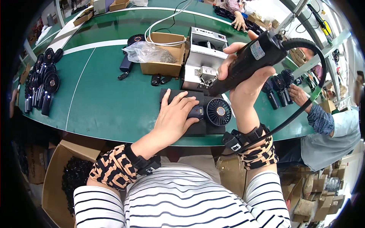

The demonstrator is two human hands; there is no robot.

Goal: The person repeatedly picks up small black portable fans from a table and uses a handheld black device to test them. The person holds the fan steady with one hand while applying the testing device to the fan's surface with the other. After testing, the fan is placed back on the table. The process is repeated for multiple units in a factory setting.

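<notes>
My left hand (175,114) lies over the handle of a small black handheld fan (219,111), pressing it onto a black block (207,130) at the table's near edge. The fan's round grille and a small lit display stick out to the right of my fingers. Wrapped in my right hand (247,81) is a black electric screwdriver (251,57), tilted with its lower end pointing down and left. That end hovers near the metal feeder (207,76) standing behind the block. Whether the tip touches the feeder is hard to make out.
An open cardboard box (163,68) with small metal parts and a plastic bag (142,52) stands left of the feeder. Several fans (43,81) are piled at far left. To the right, a co-worker's hand (298,95) touches more fans (279,85). The screwdriver's cable (323,76) loops right.
</notes>
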